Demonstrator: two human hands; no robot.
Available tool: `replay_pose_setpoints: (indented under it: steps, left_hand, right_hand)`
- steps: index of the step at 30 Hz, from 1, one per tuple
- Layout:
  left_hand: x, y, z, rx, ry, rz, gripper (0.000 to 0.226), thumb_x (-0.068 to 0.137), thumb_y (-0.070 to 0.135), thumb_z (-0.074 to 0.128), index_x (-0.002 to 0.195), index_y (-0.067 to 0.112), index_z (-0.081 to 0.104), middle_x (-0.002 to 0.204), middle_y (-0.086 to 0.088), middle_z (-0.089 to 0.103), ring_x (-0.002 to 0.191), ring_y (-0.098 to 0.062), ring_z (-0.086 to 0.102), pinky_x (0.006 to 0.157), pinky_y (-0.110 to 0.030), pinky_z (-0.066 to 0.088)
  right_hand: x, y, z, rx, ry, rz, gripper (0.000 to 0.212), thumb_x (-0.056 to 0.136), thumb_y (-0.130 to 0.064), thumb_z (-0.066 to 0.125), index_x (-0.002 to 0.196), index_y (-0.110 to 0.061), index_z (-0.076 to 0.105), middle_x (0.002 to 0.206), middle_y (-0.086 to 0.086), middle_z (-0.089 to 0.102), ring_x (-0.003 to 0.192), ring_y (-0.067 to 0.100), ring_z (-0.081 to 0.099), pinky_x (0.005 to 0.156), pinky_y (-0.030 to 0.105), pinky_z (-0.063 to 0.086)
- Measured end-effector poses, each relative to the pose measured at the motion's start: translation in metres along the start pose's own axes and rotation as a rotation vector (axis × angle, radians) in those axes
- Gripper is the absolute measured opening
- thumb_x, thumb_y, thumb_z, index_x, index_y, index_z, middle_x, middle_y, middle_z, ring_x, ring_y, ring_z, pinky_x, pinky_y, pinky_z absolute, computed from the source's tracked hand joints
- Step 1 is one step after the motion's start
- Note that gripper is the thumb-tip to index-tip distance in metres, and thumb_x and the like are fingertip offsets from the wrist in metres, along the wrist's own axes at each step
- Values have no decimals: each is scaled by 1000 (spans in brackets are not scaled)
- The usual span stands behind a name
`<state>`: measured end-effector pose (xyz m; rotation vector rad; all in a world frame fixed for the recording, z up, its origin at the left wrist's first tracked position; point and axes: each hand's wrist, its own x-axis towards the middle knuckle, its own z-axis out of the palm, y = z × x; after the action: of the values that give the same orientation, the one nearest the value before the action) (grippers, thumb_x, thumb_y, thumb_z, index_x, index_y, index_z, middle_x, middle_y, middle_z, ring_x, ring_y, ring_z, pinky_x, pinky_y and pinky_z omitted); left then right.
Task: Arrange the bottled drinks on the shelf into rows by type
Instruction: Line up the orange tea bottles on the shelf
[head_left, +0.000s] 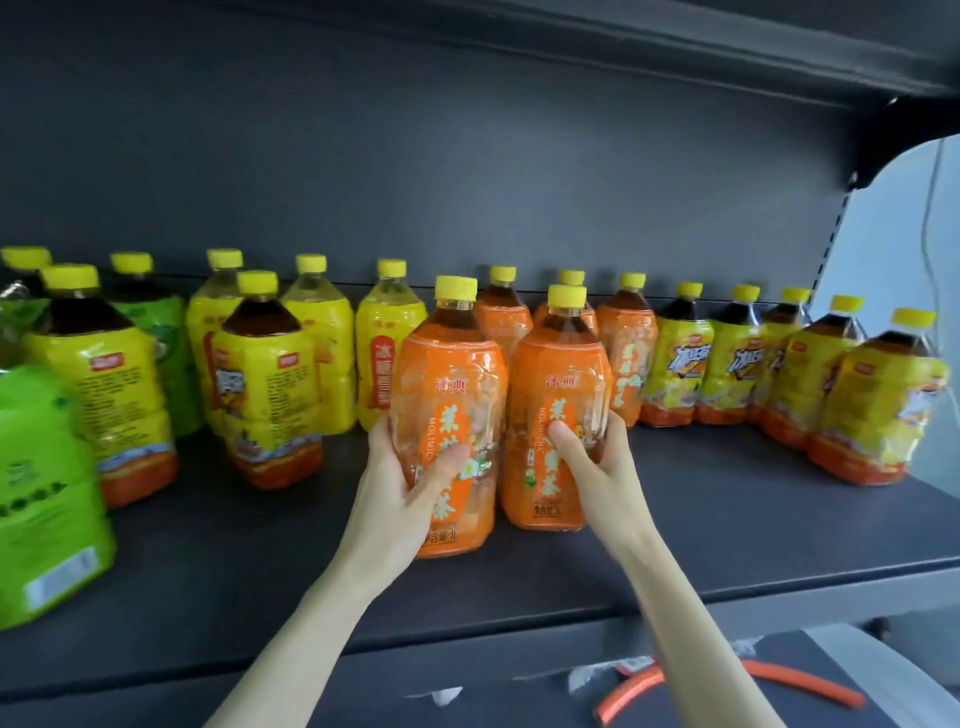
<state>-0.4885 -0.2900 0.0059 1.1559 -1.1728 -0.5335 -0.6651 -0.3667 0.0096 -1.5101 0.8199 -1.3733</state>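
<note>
Both grips were curled: left grip (405, 483) round left bottle (449, 384), right grip (597, 467) round right bottle (558, 379), at shelf (753, 525) front. Green bottle (41, 493) was cut off, blurred.

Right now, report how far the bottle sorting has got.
Done: the right-side tea bottles stand in a line, and the back orange bottles sit grouped. In hand: the left hand grips the left front bottle, the right hand the right front bottle. To do: at far left, dark tea bottles, pale yellow bottles and green bottles stand mixed.
</note>
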Motion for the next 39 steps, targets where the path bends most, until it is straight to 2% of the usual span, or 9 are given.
replay_pose_setpoints:
  steps: [4,9,15,18,24,27,32,36,39]
  left_hand:
    - [-4,4,63,-16,61,-18,82,68,51,61,139,23,29,123,12,54,107,-2,56,79,-16,48]
    - [-6,9,124,-4,110,-39,82,71,49,59,141,23,27,121,11,52,102,2,55,75,-15,45]
    - [2,10,170,19,145,-71,82,71,51,58,141,23,25,125,7,50,108,-8,55,72,-14,44]
    - [6,8,179,22,147,-61,79,73,48,58,140,24,25,123,10,51,105,-4,56,72,-12,45]
    - [6,9,184,41,137,-39,77,72,45,59,138,26,25,118,15,51,103,1,55,68,-9,48]
    - [4,8,183,44,157,-38,75,71,46,59,136,28,27,116,18,51,99,2,56,65,-5,48]
    - [4,8,183,47,184,-38,76,71,46,59,138,27,27,120,14,52,101,0,56,64,-7,48]
    - [2,9,184,51,179,-33,74,71,44,58,137,27,28,112,23,51,96,2,56,63,-4,47]
    - [1,8,184,48,170,-36,74,71,45,59,137,28,28,117,17,52,98,1,57,64,-6,49]
  right_hand:
    - [18,3,-61,-9,-26,12,37,91,-30,60,122,-31,40,117,-11,62,104,6,65,83,28,56]
    - [42,13,-120,-45,-53,19,46,91,-30,60,128,-24,32,124,-5,58,110,9,61,90,34,54]
    - [80,22,-157,-127,-130,6,60,91,-27,63,136,-17,24,124,-7,55,117,14,57,99,41,50]
    - [92,27,-160,-166,-133,-8,63,91,-25,63,136,-14,19,118,-12,54,114,13,57,100,41,49]
    - [117,34,-161,-228,-117,-3,59,86,-37,68,126,-16,29,134,7,50,122,20,54,102,46,48]
    - [126,38,-160,-243,-115,0,50,88,-36,66,119,-20,32,134,8,52,121,23,55,100,48,49]
    - [131,37,-159,-262,-120,10,49,92,-33,62,128,-15,35,135,7,54,120,24,57,98,43,50]
    - [131,38,-157,-262,-109,0,53,93,-32,60,134,-12,35,136,8,54,120,25,56,96,39,50]
    - [131,39,-156,-270,-97,-14,53,93,-31,60,135,-11,34,136,7,53,121,24,56,91,32,49]
